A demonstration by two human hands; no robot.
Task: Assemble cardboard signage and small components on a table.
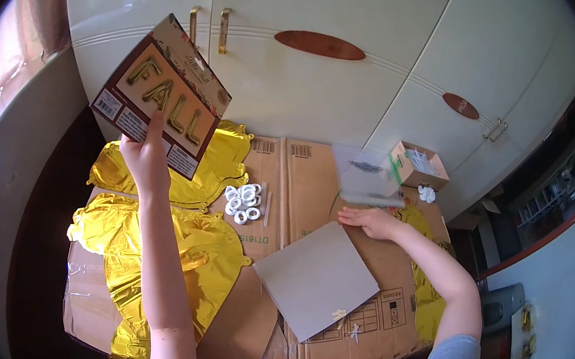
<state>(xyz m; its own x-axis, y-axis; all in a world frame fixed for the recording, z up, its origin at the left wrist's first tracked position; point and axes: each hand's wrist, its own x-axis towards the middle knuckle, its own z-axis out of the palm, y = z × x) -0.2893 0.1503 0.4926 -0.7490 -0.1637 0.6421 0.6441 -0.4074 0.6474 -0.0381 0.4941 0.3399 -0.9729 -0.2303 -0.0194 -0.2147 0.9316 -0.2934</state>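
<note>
My left hand (144,162) is raised at the left and grips the lower edge of a printed cardboard package (171,104), its thumb on the front. The package shows gold balloon letters on a brown and orange face and is tilted. My right hand (372,223) is low over the cardboard, fingers stretched out and holding nothing, beside the far corner of a flat grey card (318,280). Gold foil balloons (165,243), uninflated and crumpled, lie below my left arm. Several small white ribbon rolls (242,201) are heaped between the balloons and the grey card.
Flattened cardboard (309,182) covers the work surface. A clear plastic bag (367,175) and a small open box (420,166) sit at the far right, near a crumpled white tissue (427,194). More gold foil (430,305) lies under my right arm. White cabinets (313,89) stand behind.
</note>
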